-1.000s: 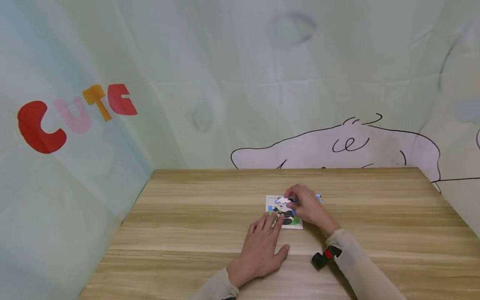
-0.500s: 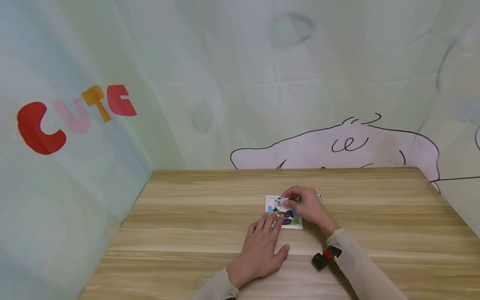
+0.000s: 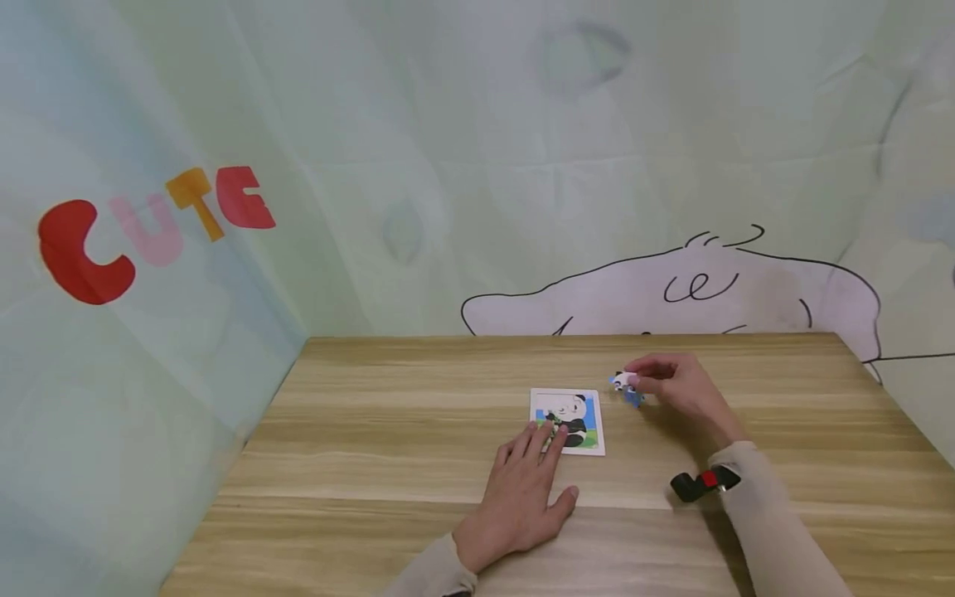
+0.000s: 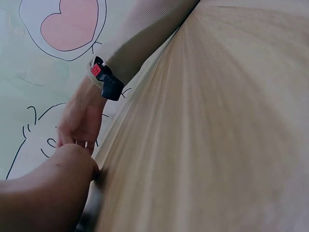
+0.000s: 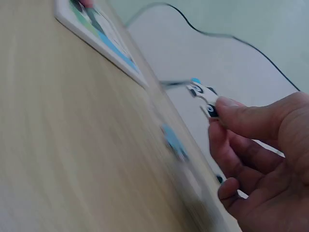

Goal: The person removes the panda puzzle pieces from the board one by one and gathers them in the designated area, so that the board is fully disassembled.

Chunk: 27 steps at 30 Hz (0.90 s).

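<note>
The puzzle (image 3: 592, 411) is touched by the left hand (image 3: 516, 502), laid palm-down with fingers extended and thumb spread aside. Right of the puzzle, a panda piece (image 5: 206, 93) is pinched between thumb and fingers of the right hand (image 3: 682, 390), held off the table (image 3: 373, 431) near a blue piece (image 3: 633, 399).

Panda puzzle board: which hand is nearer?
Left. The left hand touches the board at its near edge; the right hand is apart, to its right, pinching a piece.

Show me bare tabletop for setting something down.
Bare table stretches left of the panda puzzle and left hand, and right of the right hand. It's crowded just right of the puzzle, where that hand pinches a panda-face piece near a blue piece.
</note>
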Motion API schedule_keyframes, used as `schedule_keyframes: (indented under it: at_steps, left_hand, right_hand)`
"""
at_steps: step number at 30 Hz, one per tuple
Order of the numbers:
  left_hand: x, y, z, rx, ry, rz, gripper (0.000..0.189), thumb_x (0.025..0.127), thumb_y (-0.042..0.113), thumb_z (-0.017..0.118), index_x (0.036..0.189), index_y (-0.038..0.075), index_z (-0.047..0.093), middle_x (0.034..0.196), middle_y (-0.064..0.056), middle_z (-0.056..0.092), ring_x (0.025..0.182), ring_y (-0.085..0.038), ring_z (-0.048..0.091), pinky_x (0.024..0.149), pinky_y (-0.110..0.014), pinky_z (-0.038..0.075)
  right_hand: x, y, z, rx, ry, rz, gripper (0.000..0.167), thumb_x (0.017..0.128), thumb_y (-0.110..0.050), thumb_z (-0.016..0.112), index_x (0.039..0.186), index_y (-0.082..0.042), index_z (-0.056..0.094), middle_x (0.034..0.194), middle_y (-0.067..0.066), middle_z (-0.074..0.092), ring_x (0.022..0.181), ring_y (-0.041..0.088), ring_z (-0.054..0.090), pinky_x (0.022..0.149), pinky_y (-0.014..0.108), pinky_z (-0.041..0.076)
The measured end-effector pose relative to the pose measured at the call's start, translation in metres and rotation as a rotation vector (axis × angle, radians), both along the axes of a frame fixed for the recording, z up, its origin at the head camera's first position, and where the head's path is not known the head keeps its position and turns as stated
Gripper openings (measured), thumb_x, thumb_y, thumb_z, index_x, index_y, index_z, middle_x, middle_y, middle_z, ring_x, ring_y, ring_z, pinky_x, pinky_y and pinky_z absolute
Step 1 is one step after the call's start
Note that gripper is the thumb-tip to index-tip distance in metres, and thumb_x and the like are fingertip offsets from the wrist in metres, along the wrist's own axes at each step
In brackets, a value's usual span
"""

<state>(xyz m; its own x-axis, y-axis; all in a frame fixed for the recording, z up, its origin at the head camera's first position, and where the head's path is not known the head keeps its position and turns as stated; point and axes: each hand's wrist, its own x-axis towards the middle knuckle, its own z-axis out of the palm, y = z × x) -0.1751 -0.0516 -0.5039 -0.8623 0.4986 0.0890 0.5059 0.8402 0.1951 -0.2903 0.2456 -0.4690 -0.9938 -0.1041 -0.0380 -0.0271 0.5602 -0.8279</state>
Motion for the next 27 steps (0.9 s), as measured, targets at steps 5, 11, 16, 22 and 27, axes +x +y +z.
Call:
schedule_keyframes:
  at_steps: [5,11,16,22,27]
  left_hand:
    - [0.000,0.002,0.000,-0.003,-0.004,-0.004,0.076,0.108,0.056,0.040,0.171,0.016,0.029,0.176,-0.007,0.035,0.164,-0.031,0.032,0.124,-0.051,0.036]
    - [-0.001,0.002,0.000,0.001,-0.015,0.000,0.077,0.107,0.057,0.039,0.171,0.016,0.028,0.176,-0.007,0.034,0.164,-0.031,0.032,0.125,-0.052,0.035]
    - [-0.001,0.001,0.001,0.012,-0.022,-0.002,0.077,0.108,0.057,0.039,0.172,0.016,0.027,0.177,-0.008,0.033,0.164,-0.032,0.031,0.125,-0.053,0.035]
    - [0.000,0.000,0.000,0.015,-0.030,-0.011,0.077,0.108,0.056,0.040,0.172,0.016,0.027,0.177,-0.009,0.033,0.164,-0.034,0.030,0.124,-0.055,0.035]
    - [-0.001,0.001,0.000,0.017,-0.030,-0.012,0.077,0.108,0.057,0.040,0.172,0.017,0.026,0.177,-0.008,0.032,0.165,-0.033,0.030,0.124,-0.055,0.035]
  right_hand:
    - [0.003,0.040,0.000,0.063,-0.020,0.023,0.036,0.100,-0.029,0.077,0.128,-0.006,0.077,0.120,0.011,0.078,0.097,0.021,0.056,0.077,0.028,0.045]
    - [0.006,0.060,0.002,0.169,-0.014,0.022,0.028,0.101,-0.023,0.074,0.122,-0.004,0.079,0.108,0.010,0.076,0.087,0.019,0.054,0.068,0.027,0.047]
    - [0.006,0.058,0.003,0.257,0.021,0.024,0.021,0.099,-0.020,0.075,0.112,-0.004,0.081,0.101,0.011,0.075,0.086,0.021,0.057,0.071,0.030,0.047]
    - [0.006,0.058,-0.005,0.291,0.065,0.003,0.016,0.098,-0.018,0.077,0.106,-0.006,0.082,0.099,0.010,0.075,0.089,0.022,0.056,0.075,0.031,0.044]
    - [0.007,0.061,-0.005,0.275,0.065,0.003,0.022,0.101,-0.022,0.074,0.113,-0.005,0.081,0.105,0.013,0.075,0.092,0.023,0.057,0.072,0.029,0.046]
